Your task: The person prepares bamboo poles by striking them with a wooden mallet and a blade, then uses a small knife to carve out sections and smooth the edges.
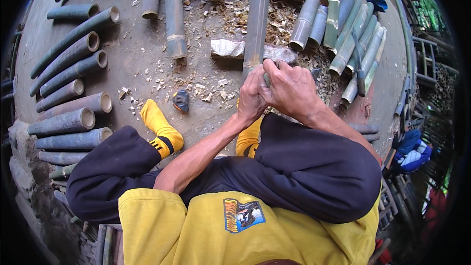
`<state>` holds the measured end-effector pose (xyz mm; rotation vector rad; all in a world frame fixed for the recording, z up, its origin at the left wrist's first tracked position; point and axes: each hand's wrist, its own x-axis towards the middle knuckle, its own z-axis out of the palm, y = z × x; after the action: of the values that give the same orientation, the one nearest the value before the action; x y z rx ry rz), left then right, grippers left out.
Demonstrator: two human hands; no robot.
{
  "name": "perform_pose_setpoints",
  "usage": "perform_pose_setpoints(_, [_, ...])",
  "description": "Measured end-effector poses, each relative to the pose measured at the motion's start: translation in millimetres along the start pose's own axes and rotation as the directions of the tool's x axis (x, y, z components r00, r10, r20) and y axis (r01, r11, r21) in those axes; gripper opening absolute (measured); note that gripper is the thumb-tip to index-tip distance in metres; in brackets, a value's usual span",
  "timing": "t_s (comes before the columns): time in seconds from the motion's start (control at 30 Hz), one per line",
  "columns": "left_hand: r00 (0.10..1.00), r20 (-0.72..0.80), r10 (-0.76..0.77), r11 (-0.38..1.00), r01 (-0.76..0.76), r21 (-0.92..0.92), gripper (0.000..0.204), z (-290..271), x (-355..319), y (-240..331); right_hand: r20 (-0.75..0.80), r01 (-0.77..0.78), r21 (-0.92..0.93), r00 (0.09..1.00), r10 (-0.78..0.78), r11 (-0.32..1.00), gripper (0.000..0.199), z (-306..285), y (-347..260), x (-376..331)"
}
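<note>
A long grey-green bamboo pole (pixel 257 19) lies straight ahead of me, crossing a pale, rough wooden block (pixel 226 48). My left hand (pixel 252 95) is closed around its near end. Just to the right, my right hand (pixel 290 90) is closed too, knuckles up, its fingers pressed against the left hand and the pole end. Whatever sits inside the right fingers is hidden. A small dark piece (pixel 316 74) shows beyond the right knuckles; its kind I cannot make out. My feet in yellow socks (pixel 162 126) flank the work.
A black and orange tape measure (pixel 181 100) lies on the floor by my left foot. Cut bamboo lengths (pixel 73 71) line the left side; more bamboo pieces (pixel 355 44) lie at right, with a dark curved tool (pixel 359 64) on them. Wood chips (pixel 282 24) cover the ground ahead.
</note>
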<state>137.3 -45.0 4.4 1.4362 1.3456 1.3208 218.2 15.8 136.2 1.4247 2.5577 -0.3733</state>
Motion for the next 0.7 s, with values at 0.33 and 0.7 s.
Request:
perform_pose_setpoints(0.33, [0.984, -0.092, -0.152, 0.987, 0.146, -0.065, 0.062, -29.0, 1.5, -18.1, -0.559, 0.488, 0.198, 0.768, -0.311, 0.85, 0.045, -80.7, 3.7, 12.7])
perform_pose_setpoints(0.7, [0.969, 0.248, 0.013, 0.992, 0.018, -0.122, 0.07, -61.8, 36.9, -26.9, -0.319, 0.206, 0.791, 0.942, 0.101, 0.576, 0.035, -0.5, 20.2, 31.3])
